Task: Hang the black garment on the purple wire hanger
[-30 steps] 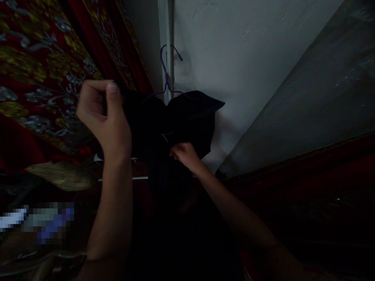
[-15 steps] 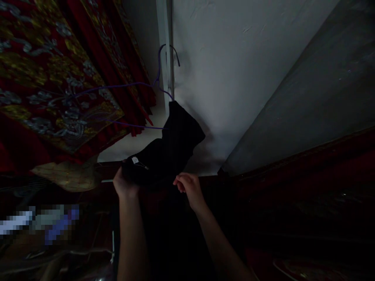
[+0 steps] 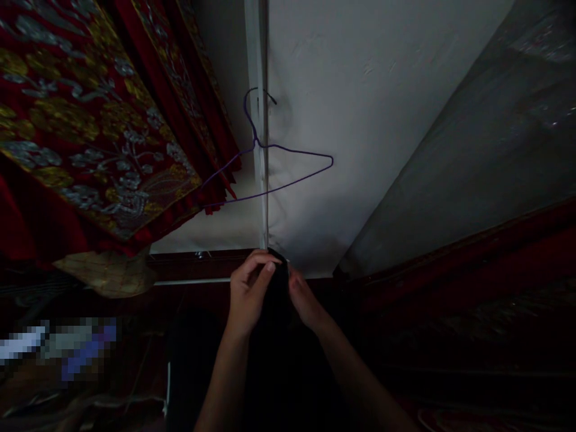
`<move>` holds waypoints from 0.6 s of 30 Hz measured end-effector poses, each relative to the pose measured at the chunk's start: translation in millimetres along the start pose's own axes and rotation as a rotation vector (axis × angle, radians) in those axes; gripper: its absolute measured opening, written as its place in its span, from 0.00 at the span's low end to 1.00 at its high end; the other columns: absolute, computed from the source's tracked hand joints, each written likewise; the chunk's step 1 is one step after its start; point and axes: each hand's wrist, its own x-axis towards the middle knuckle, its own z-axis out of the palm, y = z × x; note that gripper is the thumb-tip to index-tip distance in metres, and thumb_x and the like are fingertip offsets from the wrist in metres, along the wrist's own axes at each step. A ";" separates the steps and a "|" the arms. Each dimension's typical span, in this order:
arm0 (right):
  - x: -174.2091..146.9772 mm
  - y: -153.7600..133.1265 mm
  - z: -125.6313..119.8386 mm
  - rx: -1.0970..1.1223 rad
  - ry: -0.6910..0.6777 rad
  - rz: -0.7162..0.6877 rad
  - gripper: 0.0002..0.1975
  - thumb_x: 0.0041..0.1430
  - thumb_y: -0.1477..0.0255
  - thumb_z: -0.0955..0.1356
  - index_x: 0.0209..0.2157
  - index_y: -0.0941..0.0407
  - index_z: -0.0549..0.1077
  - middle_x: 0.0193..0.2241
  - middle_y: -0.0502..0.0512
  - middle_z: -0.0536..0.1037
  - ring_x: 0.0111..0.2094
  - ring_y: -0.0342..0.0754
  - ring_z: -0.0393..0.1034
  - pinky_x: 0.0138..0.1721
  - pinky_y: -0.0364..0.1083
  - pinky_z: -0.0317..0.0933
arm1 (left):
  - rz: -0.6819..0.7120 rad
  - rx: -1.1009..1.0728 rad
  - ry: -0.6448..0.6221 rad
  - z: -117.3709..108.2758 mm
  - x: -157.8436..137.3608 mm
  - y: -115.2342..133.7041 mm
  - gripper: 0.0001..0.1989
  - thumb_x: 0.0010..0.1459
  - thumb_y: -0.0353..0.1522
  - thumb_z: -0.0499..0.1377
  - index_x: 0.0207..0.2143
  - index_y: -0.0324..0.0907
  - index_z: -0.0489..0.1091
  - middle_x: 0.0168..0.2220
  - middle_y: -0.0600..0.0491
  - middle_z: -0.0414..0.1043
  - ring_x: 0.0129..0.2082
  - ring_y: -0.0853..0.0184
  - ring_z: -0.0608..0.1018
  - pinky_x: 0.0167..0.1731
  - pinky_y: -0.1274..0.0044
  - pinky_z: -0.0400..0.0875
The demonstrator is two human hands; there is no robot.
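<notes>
Both my hands hold a piece of black clothing (image 3: 278, 288) low in the middle; its exact kind is hard to tell in the dim light. My left hand (image 3: 252, 285) is closed on its upper edge, thumb on top. On the other side, my right hand (image 3: 303, 294) grips the right edge, its fingers partly hidden. Above the hands hangs a bare purple wire hanger (image 3: 297, 150), its hook over a point on a pale upright strip (image 3: 263, 120). The hanger's left end reaches the red embroidered cloth.
At left hangs a red cloth (image 3: 63, 120) with gold and silver embroidery. A beige checked bundle (image 3: 108, 273) lies below it. The white wall (image 3: 342, 90) stands ahead, and a grey sheet-like surface (image 3: 454, 174) slants along the right. Dark clutter is at lower left.
The black garment has come off the hanger and down into my hands. My left hand has moved right, close to my right hand. The hanger has swung to show its right end.
</notes>
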 end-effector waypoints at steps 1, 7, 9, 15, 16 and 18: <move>2.7 -10.3 2.0 0.022 -0.056 -0.021 0.34 0.58 0.40 0.65 0.54 0.52 0.71 0.50 0.58 0.77 0.53 0.56 0.71 0.54 0.53 0.64 | 0.048 0.063 0.015 -1.7 4.1 5.3 0.07 0.64 0.36 0.63 0.35 0.44 0.79 0.36 0.52 0.74 0.40 0.65 0.76 0.43 0.77 0.69; 31.5 -59.8 -4.3 -0.238 -0.270 0.002 0.12 0.59 0.68 0.70 0.45 0.55 0.75 0.38 0.52 0.80 0.37 0.49 0.74 0.40 0.48 0.68 | 0.047 0.126 -0.077 -32.6 26.1 0.4 0.17 0.65 0.46 0.59 0.48 0.46 0.77 0.54 0.47 0.72 0.58 0.56 0.72 0.57 0.69 0.66; 47.5 -77.0 -14.5 -0.354 -0.287 -0.090 0.08 0.57 0.73 0.68 0.39 0.56 0.77 0.33 0.51 0.79 0.34 0.48 0.73 0.38 0.47 0.68 | -0.133 0.111 -0.183 -41.5 22.9 -13.8 0.27 0.66 0.52 0.53 0.56 0.45 0.74 0.53 0.46 0.75 0.56 0.55 0.75 0.57 0.66 0.67; 115.4 -88.8 -42.8 -0.400 0.128 -0.411 0.22 0.52 0.77 0.66 0.49 0.52 0.76 0.49 0.53 0.80 0.43 0.49 0.75 0.48 0.48 0.67 | -0.351 0.434 -0.367 -65.2 17.7 -32.9 0.25 0.63 0.51 0.58 0.48 0.40 0.77 0.47 0.48 0.81 0.48 0.53 0.79 0.49 0.68 0.72; 127.0 -80.0 -46.2 -0.405 0.194 -0.402 0.22 0.53 0.75 0.66 0.51 0.51 0.75 0.50 0.53 0.79 0.46 0.50 0.74 0.51 0.49 0.66 | -0.349 0.478 -0.362 -70.9 20.2 -30.8 0.25 0.62 0.50 0.58 0.47 0.40 0.78 0.46 0.48 0.81 0.47 0.54 0.80 0.47 0.69 0.73; 145.3 -58.2 -53.5 -0.431 0.224 -0.322 0.18 0.55 0.72 0.66 0.48 0.53 0.76 0.47 0.54 0.80 0.49 0.52 0.73 0.54 0.50 0.64 | -0.328 0.591 -0.323 -84.4 25.6 -25.7 0.23 0.62 0.49 0.58 0.45 0.40 0.78 0.44 0.47 0.82 0.43 0.54 0.81 0.44 0.70 0.73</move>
